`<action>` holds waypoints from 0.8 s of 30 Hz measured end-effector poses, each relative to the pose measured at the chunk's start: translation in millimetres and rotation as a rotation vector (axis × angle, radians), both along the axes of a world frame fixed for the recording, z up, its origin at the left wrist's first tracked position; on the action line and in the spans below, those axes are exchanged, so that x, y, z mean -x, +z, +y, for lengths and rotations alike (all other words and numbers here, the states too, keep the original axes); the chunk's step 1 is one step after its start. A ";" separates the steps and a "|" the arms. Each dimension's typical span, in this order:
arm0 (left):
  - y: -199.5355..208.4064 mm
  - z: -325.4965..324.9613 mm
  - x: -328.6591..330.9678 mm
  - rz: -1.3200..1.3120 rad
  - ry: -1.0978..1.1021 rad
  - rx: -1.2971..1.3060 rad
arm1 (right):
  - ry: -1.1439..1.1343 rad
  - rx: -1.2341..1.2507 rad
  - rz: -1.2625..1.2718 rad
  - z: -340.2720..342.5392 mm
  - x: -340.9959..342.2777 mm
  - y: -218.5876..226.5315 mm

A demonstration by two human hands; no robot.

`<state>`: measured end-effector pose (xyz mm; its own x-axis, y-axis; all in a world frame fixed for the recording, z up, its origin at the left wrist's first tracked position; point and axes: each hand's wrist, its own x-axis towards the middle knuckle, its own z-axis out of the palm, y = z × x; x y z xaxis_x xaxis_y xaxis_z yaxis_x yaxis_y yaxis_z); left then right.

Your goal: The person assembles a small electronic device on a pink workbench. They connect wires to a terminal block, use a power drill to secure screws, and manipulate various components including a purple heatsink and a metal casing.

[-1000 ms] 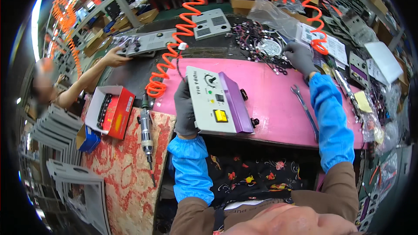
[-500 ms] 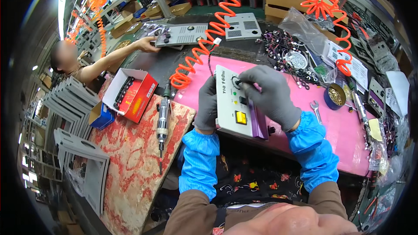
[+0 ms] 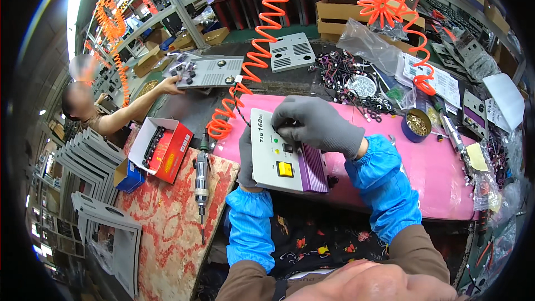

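Note:
A light grey control panel (image 3: 268, 159) with a purple finned side (image 3: 314, 170) is held tilted above the pink mat. On its face are a yellow rocker switch (image 3: 285, 169), a black switch and small green and yellow lights. My gloved left hand (image 3: 245, 159) grips the panel's left edge, its fingers mostly hidden behind. My right hand (image 3: 320, 125), also in a grey glove, is closed over the upper right of the face. Its fingertips pinch a dark knob (image 3: 288, 123), mostly covered by the fingers. A cable with a white connector (image 3: 238, 79) rises from behind the panel.
A power screwdriver (image 3: 201, 187) lies on the worn board at left, near a red box (image 3: 167, 150). Orange coiled hoses (image 3: 261, 56) hang over the bench. Wire bundles (image 3: 337, 75) and a bowl of brass parts (image 3: 416, 125) lie right. A co-worker's hand (image 3: 169, 85) touches another panel.
Both my hands and the panel have shifted left and slightly down in the picture. The right hand has turned, its fingers still at the knob. Much of the background has also shifted left.

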<state>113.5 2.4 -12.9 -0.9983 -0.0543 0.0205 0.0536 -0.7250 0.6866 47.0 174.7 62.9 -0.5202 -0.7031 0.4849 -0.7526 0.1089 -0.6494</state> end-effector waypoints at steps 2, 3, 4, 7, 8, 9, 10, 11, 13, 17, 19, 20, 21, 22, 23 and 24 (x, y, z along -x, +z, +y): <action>0.8 0.9 -1.4 -0.027 -0.030 -0.065 | 0.056 0.003 0.013 -0.6 -0.1 1.3; 1.3 1.3 -1.1 -0.032 -0.054 -0.112 | 0.074 0.028 0.073 -0.2 1.2 -0.4; 1.5 1.4 -1.4 -0.037 -0.078 -0.157 | 0.092 0.052 0.134 0.5 2.8 -2.1; -9.8 1.3 1.5 -0.040 0.012 -0.051 | 0.175 0.074 0.307 1.2 9.2 -3.7; -7.6 3.3 1.2 -0.041 0.031 -0.037 | 0.200 0.084 0.371 2.0 11.4 -3.3; -3.9 3.0 -1.2 -0.033 -0.008 -0.068 | 0.213 0.090 0.373 2.3 12.4 -3.0; -4.9 2.6 -1.5 -0.004 -0.043 -0.101 | 0.227 0.096 0.375 3.0 13.0 -2.2; -6.5 1.9 -1.6 0.026 -0.077 -0.134 | 0.239 0.103 0.378 3.8 13.8 -1.8; -12.8 0.8 1.2 0.082 -0.107 -0.135 | 0.284 0.125 0.225 5.6 17.9 -5.1; -11.2 0.5 1.4 0.097 -0.030 0.040 | 0.346 0.118 -0.086 4.1 15.9 -4.9; -3.6 6.3 1.7 0.089 -0.033 0.043 | 0.288 0.118 -0.028 5.3 16.0 -5.1; -1.9 7.8 1.0 0.094 -0.053 0.000 | 0.260 0.118 0.001 5.1 16.0 -5.5; -1.4 7.8 0.0 0.098 -0.071 -0.040 | 0.257 0.118 0.002 3.5 15.0 -6.3; -2.0 7.9 -0.2 0.093 -0.078 -0.075 | 0.253 0.118 0.003 1.7 13.9 -7.1; -2.7 8.4 -0.2 0.087 -0.085 -0.111 | 0.249 0.117 0.004 0.9 13.6 -7.8; -2.5 8.4 -0.9 0.081 -0.090 -0.144 | 0.266 0.124 0.025 0.8 13.6 -7.4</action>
<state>114.4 10.8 -15.4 -0.9947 0.0266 0.0996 0.0353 -0.8199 0.5714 33.4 175.5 55.5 -0.3127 -0.7479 0.5856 -0.7600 -0.1728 -0.6266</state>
